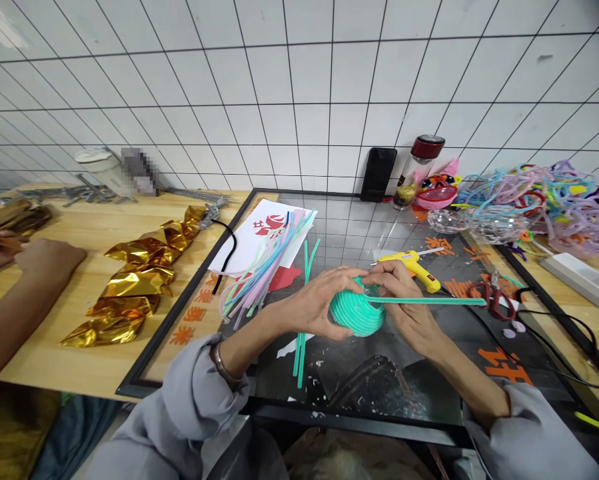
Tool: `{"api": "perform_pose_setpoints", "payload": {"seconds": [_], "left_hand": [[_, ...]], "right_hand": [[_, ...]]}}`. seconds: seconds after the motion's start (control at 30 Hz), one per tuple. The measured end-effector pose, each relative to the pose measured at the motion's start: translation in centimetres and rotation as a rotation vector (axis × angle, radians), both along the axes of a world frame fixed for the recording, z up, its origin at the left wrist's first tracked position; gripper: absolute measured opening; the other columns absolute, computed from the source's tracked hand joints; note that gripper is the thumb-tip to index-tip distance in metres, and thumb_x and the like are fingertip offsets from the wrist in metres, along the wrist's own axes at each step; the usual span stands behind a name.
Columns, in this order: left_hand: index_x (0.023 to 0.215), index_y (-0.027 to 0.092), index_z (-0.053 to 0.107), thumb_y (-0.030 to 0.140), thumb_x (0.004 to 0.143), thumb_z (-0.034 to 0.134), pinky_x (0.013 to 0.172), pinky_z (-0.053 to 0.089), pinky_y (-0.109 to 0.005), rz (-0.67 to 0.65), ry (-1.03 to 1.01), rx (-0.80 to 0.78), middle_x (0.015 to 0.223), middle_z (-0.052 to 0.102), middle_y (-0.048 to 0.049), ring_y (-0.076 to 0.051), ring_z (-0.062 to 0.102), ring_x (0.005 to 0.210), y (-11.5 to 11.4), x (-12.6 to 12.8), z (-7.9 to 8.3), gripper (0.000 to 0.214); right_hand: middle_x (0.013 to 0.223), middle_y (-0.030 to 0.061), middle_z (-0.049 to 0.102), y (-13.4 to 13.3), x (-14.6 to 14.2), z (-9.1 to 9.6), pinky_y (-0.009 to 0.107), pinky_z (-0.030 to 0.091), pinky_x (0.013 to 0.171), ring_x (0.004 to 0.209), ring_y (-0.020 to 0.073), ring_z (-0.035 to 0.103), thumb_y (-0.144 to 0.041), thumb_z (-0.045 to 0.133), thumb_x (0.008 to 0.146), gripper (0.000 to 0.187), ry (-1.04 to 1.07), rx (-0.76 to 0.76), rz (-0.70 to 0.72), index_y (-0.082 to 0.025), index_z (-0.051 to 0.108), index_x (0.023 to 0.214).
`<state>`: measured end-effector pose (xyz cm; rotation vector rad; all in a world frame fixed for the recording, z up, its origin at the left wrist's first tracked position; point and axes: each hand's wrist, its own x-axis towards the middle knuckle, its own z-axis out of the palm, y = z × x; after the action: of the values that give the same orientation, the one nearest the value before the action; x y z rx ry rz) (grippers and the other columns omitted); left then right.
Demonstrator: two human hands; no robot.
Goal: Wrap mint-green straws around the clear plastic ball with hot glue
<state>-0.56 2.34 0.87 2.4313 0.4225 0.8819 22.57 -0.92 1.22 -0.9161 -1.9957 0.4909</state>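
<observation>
My left hand (322, 307) is wrapped around the left side of a green coiled pipe-cleaner cup (362, 319), rounded and ridged with its opening upward. At the opening's far right edge, my right hand (399, 293) is closed with bent fingers on a green pipe cleaner (439, 301). Its long tail sticks out to the right across the front of that hand. The right fingertips are partly hidden behind the rim. Loose green pipe cleaners (300, 363) lie beneath my left wrist. Behind my right hand rests a yellow glue gun (413, 268).
Pastel pipe cleaners (266, 267) lie on printed white paper (252, 237). Red scissors (500, 301), cords and a power strip (579, 277) are at right, below a tangled heap (544, 200). A phone (379, 175) and bottle (416, 170) stand behind. Gold foil (136, 280) and another person's hand (52, 257) are left.
</observation>
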Motion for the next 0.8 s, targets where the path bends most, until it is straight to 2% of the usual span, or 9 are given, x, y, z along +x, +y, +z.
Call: {"api": "perform_pose_setpoints", "payload": {"seconds": [0.13,0.3,0.43,0.57,0.67,0.8], "left_hand": [[0.127,0.022,0.046,0.036,0.073,0.081,0.116,0.04,-0.055,0.002,0.013,-0.007,0.148,0.048,-0.0204,-0.035,0.047,0.142,0.0,-0.03,-0.01,0.066],[0.128,0.023,0.044,0.037,0.073,0.082,0.115,0.04,-0.056,-0.006,0.01,-0.004,0.145,0.051,-0.0204,-0.035,0.049,0.14,0.17,-0.13,-0.1,0.069],[0.127,0.023,0.044,0.034,0.072,0.083,0.113,0.042,-0.055,-0.01,-0.007,-0.014,0.146,0.05,-0.0205,-0.035,0.049,0.139,0.21,-0.11,-0.08,0.068],[0.126,0.023,0.045,0.033,0.072,0.082,0.112,0.043,-0.054,-0.014,-0.011,-0.039,0.147,0.05,-0.0198,-0.034,0.048,0.14,0.15,-0.06,-0.04,0.066],[0.126,0.023,0.045,0.033,0.071,0.083,0.113,0.042,-0.054,-0.012,-0.014,-0.054,0.148,0.049,-0.0192,-0.034,0.047,0.141,0.12,-0.05,-0.09,0.067],[0.127,0.024,0.046,0.034,0.071,0.083,0.113,0.041,-0.056,-0.008,-0.003,-0.063,0.149,0.048,-0.0193,-0.035,0.046,0.142,0.12,-0.05,-0.06,0.068]], "right_hand": [[0.112,0.0037,0.051,-0.21,-0.31,0.27,0.039,0.045,0.091,0.107,0.0202,0.053,-0.023,0.044,0.102,0.028,0.071,-0.05,-0.016,-0.033,0.067,0.113],[0.112,0.0037,0.052,-0.11,-0.31,0.36,0.039,0.046,0.095,0.11,0.0203,0.052,-0.022,0.046,0.101,0.034,0.187,-0.062,-0.052,-0.038,0.067,0.122],[0.113,0.0047,0.052,0.04,0.01,-0.07,0.041,0.047,0.093,0.109,0.0211,0.053,-0.022,0.046,0.101,0.033,0.159,-0.053,-0.042,-0.035,0.07,0.119],[0.113,0.0064,0.054,-0.13,0.1,-0.38,0.045,0.046,0.092,0.107,0.0224,0.055,-0.02,0.045,0.1,0.032,0.097,0.027,-0.084,-0.031,0.069,0.118],[0.113,0.0077,0.054,-0.42,-0.05,-0.3,0.048,0.045,0.091,0.108,0.0243,0.055,-0.018,0.045,0.099,0.032,0.032,0.087,-0.113,-0.028,0.068,0.118],[0.113,0.0079,0.055,-0.75,-0.24,0.05,0.049,0.046,0.09,0.107,0.0246,0.056,-0.017,0.045,0.098,0.032,0.003,0.094,-0.122,-0.029,0.068,0.117]]}}
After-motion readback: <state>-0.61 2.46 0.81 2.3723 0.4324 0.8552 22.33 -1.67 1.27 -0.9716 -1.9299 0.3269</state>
